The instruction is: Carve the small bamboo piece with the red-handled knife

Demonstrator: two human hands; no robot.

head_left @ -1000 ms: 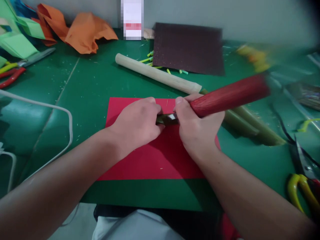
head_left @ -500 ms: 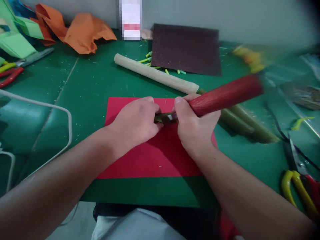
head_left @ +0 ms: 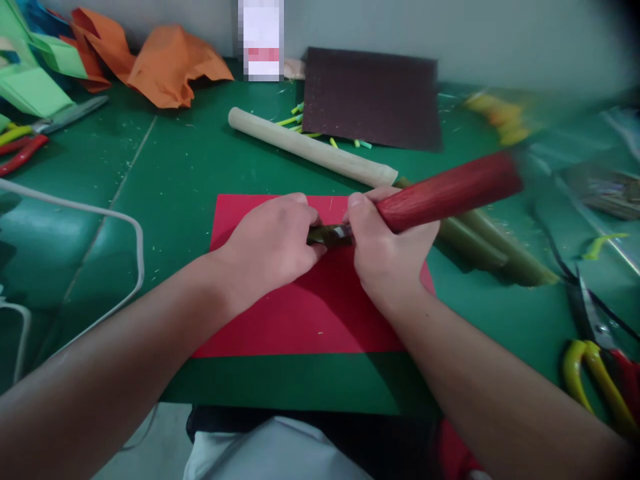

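My left hand (head_left: pixel 275 237) is closed, its fingertips pinching a short, dark olive-green piece (head_left: pixel 323 235) above a sheet of red paper (head_left: pixel 300 327). Most of that piece is hidden by the fingers. Opposite it, my right hand (head_left: pixel 393 247) wraps round a tool with a thick red handle (head_left: pixel 455 189), which points up to the right. A small shiny metal bit of the tool shows by my right thumb, against the green piece. Its full shape is hidden by the hand.
A pale wooden rod (head_left: pixel 313 148) lies beyond the hands, near a dark brown sheet (head_left: pixel 373 100). Olive-green curved pieces (head_left: pixel 490 250) are to the right. Scissors (head_left: pixel 593 353) lie at the right, with another pair of scissors (head_left: pixel 45 130) at the left. Crumpled orange paper (head_left: pixel 175 63) sits behind.
The red handle and my right hand have shifted very slightly to the left. My left hand and the surrounding things look the same.
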